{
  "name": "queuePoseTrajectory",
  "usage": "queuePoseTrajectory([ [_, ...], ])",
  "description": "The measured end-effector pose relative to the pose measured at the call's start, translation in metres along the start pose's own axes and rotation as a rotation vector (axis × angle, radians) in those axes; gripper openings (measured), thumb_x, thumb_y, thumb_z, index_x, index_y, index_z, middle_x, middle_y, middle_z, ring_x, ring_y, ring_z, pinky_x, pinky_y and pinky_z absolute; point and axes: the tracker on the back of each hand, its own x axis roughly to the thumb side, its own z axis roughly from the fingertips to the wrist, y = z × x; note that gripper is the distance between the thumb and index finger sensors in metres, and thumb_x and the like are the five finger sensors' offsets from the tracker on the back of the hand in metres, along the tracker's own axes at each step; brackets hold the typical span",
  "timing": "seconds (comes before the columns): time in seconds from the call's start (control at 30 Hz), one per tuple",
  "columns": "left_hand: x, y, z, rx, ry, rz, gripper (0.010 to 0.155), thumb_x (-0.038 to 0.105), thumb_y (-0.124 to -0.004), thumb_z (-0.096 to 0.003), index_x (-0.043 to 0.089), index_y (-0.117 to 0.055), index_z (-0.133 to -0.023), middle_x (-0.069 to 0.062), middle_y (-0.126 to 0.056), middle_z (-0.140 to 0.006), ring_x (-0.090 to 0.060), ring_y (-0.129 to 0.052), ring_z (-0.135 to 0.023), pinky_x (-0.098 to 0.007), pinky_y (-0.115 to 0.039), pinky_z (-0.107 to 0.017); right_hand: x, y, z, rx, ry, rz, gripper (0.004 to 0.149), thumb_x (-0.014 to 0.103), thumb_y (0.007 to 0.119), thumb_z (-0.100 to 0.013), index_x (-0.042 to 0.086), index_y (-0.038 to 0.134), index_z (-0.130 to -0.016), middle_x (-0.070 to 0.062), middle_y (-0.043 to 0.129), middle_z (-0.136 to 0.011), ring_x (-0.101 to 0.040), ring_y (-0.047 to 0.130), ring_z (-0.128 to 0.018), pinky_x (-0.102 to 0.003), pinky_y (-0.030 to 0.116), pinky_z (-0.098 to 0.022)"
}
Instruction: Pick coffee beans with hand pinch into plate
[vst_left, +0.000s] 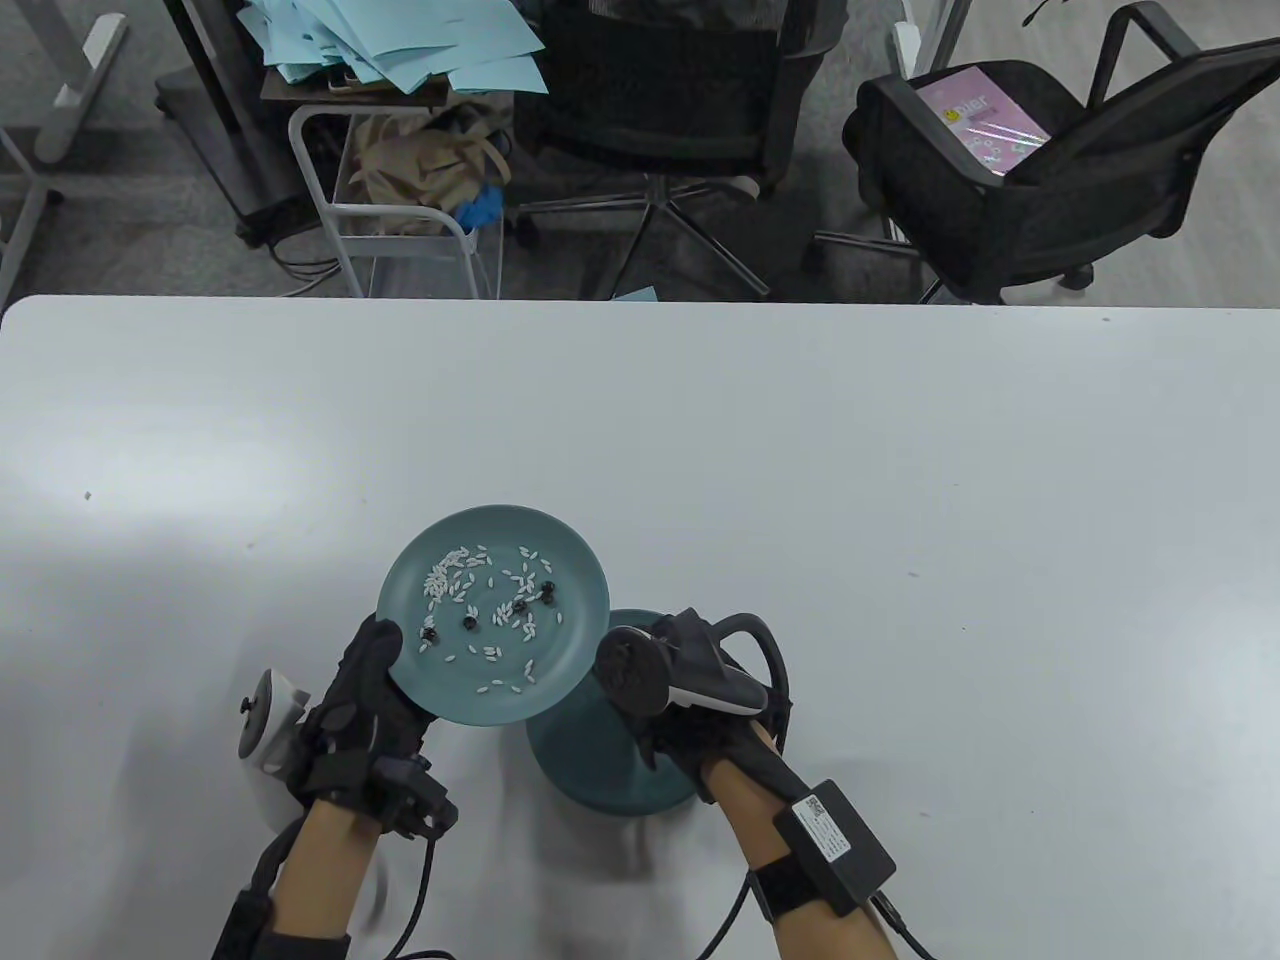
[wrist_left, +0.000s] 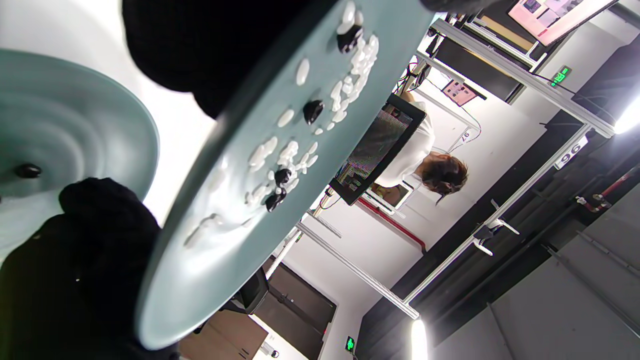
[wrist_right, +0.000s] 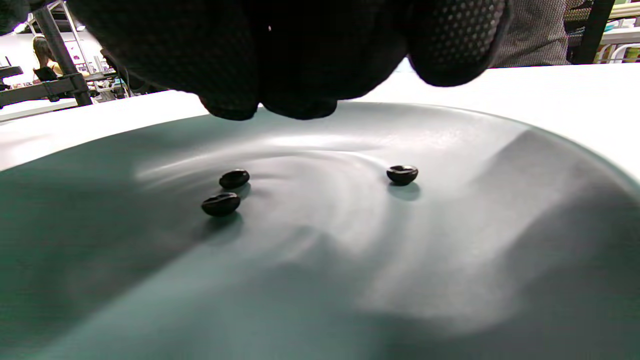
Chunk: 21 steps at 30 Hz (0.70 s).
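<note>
My left hand (vst_left: 390, 665) grips the near-left rim of a teal plate (vst_left: 585, 610) and holds it lifted and tilted. This plate carries white rice grains (vst_left: 450, 580) and several dark coffee beans (vst_left: 467, 624). In the left wrist view the thumb (wrist_left: 200, 50) lies on the plate (wrist_left: 210, 260), whose beans (wrist_left: 312, 111) sit among the rice. A second teal plate (vst_left: 600, 775) rests on the table, partly under the lifted one. My right hand (vst_left: 665, 690) hovers just above it. Three beans (wrist_right: 221, 204) lie on that plate (wrist_right: 450, 250). The fingertips (wrist_right: 295, 105) hang close over it, with nothing seen between them.
The white table (vst_left: 900, 500) stretches far and right of the plates. A tiny speck (vst_left: 88, 494) lies at the left. Beyond the far edge stand two black office chairs (vst_left: 1020, 170) and a cart with blue papers (vst_left: 400, 50).
</note>
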Motion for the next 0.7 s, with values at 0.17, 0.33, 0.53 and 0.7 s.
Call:
queuePoseTrajectory([
  [0.17, -0.001, 0.000, -0.001, -0.003, 0.004, -0.002, 0.057, 0.049, -0.059, -0.0505, 0.027, -0.045, -0.101, -0.007, -0.076, -0.087, -0.032, -0.091, -0.065, -0.039, -0.083, -0.045, 0.000, -0.006, 0.002, -0.073, 0.020, 0.011, 0.036, 0.032, 0.081, -0.048, 0.025, 0.078, -0.082, -0.008, 0.089, -0.077, -0.025, 0.085, -0.054, -0.057, 0.069, -0.057],
  [0.33, 0.000, -0.003, 0.000, -0.016, -0.002, -0.007, 0.057, 0.049, -0.059, -0.0506, 0.026, -0.045, -0.101, -0.008, -0.076, -0.087, -0.031, -0.091, -0.064, -0.040, -0.083, -0.044, -0.006, -0.035, 0.013, -0.305, 0.126, 0.018, 0.036, 0.033, 0.081, -0.047, 0.025, 0.079, -0.082, -0.008, 0.089, -0.077, -0.024, 0.086, -0.054, -0.056, 0.069, -0.056],
  [0.53, -0.003, -0.007, -0.001, -0.027, 0.007, -0.019, 0.058, 0.049, -0.059, -0.0507, 0.026, -0.044, -0.101, -0.008, -0.075, -0.088, -0.032, -0.091, -0.065, -0.040, -0.082, -0.045, -0.003, -0.078, 0.032, -0.612, 0.185, 0.136, 0.036, 0.034, 0.083, -0.046, 0.023, 0.081, -0.081, -0.009, 0.092, -0.075, -0.024, 0.088, -0.051, -0.055, 0.072, -0.053],
  [0.7, -0.007, -0.013, -0.002, -0.052, 0.029, -0.041, 0.059, 0.046, -0.056, -0.0509, 0.022, -0.038, -0.101, -0.009, -0.071, -0.090, -0.033, -0.089, -0.068, -0.041, -0.082, -0.047, 0.029, -0.105, 0.040, -0.709, 0.089, 0.141, 0.037, 0.034, 0.084, -0.046, 0.023, 0.082, -0.081, -0.009, 0.093, -0.075, -0.024, 0.089, -0.050, -0.054, 0.073, -0.052],
])
